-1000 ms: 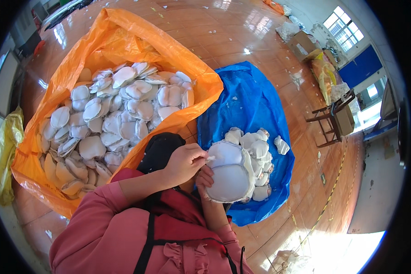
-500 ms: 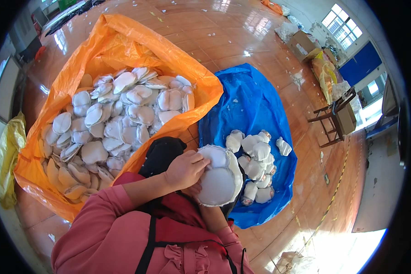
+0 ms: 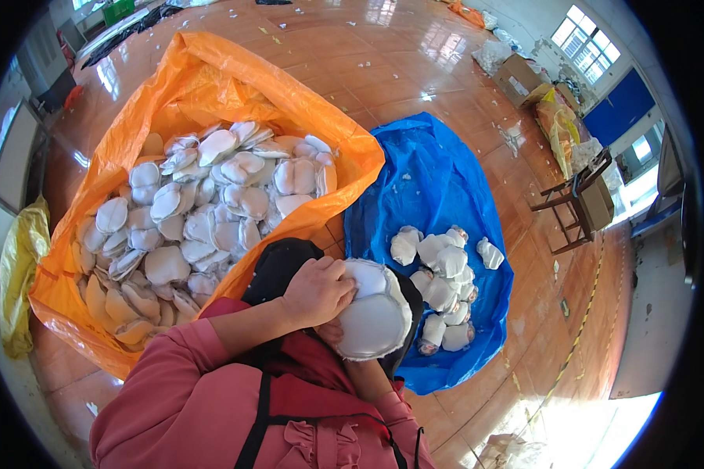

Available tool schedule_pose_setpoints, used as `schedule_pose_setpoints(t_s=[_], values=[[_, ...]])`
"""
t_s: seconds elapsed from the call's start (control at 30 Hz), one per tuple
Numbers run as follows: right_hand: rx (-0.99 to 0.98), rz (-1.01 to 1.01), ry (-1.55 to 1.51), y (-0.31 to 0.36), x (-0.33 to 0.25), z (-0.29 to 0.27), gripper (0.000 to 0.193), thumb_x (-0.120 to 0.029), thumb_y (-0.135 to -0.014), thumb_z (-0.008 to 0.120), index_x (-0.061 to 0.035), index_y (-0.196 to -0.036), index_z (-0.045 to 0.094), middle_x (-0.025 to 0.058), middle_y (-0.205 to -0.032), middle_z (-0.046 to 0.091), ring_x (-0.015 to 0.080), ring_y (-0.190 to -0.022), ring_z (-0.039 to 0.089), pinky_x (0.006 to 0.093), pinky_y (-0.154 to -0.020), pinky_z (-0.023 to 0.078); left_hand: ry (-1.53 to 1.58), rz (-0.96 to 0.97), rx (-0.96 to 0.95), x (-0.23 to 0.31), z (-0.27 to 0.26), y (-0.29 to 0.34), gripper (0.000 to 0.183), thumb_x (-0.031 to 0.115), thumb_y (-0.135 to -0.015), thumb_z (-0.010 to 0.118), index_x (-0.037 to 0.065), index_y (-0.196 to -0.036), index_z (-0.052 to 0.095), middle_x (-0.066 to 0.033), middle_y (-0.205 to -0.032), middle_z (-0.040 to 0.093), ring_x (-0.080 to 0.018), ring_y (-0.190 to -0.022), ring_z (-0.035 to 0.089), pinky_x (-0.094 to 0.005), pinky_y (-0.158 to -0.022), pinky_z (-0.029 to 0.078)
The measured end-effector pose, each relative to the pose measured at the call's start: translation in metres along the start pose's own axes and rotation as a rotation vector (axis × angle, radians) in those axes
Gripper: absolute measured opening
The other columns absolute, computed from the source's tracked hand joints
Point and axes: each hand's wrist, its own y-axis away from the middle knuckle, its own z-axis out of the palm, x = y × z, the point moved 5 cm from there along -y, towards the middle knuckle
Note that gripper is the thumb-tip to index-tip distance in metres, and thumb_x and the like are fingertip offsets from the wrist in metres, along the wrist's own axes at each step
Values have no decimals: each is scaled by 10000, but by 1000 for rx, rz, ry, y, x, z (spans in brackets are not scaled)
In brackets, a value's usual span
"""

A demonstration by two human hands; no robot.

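Note:
A white padded piece (image 3: 374, 322) with two rounded lobes and a frayed edge is held over my lap. My left hand (image 3: 318, 294) has its fingers closed on the piece's left side, near the seam between the lobes. Mostly hidden behind it, my right hand (image 3: 333, 331) grips the lower left edge from below; some fingers show. To the left, a large orange sack (image 3: 289, 90) stands open, filled with similar white padded pieces (image 3: 203, 223). On the right, a blue sack (image 3: 426, 176) holds several small rolled white bundles (image 3: 450, 262), some showing pinkish ends.
A yellow bag (image 3: 19, 270) lies by the left wall. At the right are a wooden chair (image 3: 575, 205), a cardboard box (image 3: 522, 80) and another yellow bag (image 3: 557, 125). White scraps dot the tiled floor (image 3: 344, 59). A green crate (image 3: 118, 10) sits far left.
The white padded piece has dropped slightly and tilted in my hands. My left hand has shifted a little along its edge, its fingers lower. The whole view has moved slightly.

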Motion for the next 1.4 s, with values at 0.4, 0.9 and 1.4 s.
schedule_pose_setpoints(t_s=[0.4, 0.9, 1.4], values=[[169, -21, 86, 6, 3, 8, 451, -537, -969, 421, -105, -918, 539, 18, -601, 381, 108, -458, 371, 220, -399, 297, 317, -196, 102, -25, 7, 5, 214, 94, -735, 772, 101, -927, 676, -52, -830, 587, -252, -756, 602, -355, -677, 479], [66, 39, -10, 2, 9, 18, 428, -523, -972, 425, -121, -1039, 554, 33, -685, 421, 102, -489, 370, 213, -423, 317, -68, 417, 152, -9, -9, 8, 219, 158, -739, 683, 116, -954, 700, -10, -896, 574, -185, -857, 580, -344, -746, 480], [181, 289, 135, 5, 10, -44, 560, -668, -888, 461, -113, -895, 535, -4, -629, 457, 139, -457, 426, 278, -429, 352, -169, -187, -727, -23, 14, 31, 222, 228, -858, 564, 138, -1049, 632, -109, -697, 659, -335, -650, 673, -453, -546, 503]])
